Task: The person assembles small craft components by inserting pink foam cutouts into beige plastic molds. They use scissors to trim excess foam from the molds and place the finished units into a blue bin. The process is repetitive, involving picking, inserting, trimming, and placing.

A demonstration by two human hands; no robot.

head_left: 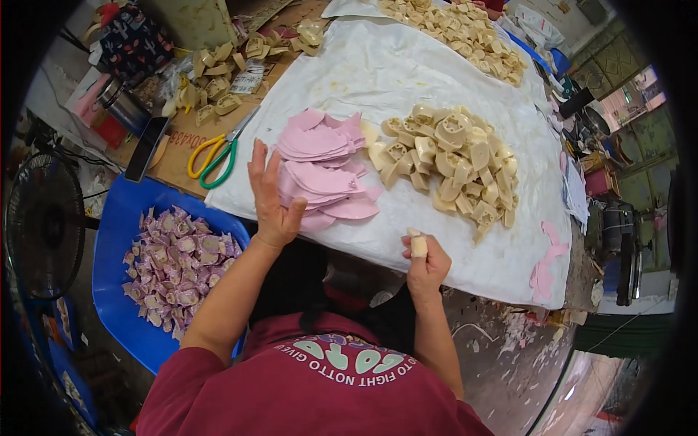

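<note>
My left hand (276, 200) is spread at the left edge of a stack of pink cut pieces (320, 138), thin and curved like leather or fabric. Its fingers reach along the stack's side and grip nothing visible. Nearer the table's front edge, my right hand (427, 265) is closed, its thumb up and a beige wrap around the thumb. Whatever those fingers may hold is hidden. Beyond it lies a heap of cream moulded plastic pieces (454, 156), shaped like small shoe heels. Both hands are over or beside the white cloth (327, 73) on the table.
Scissors (212, 156) with yellow and green handles lie left of the pink stack, near a phone (147, 149). A blue tub (116, 218) of purple-patterned covered pieces (182, 265) stands lower left, beside a fan (45, 225). More cream pieces (465, 36) lie at the far end. Pink scraps (547, 261) lie right.
</note>
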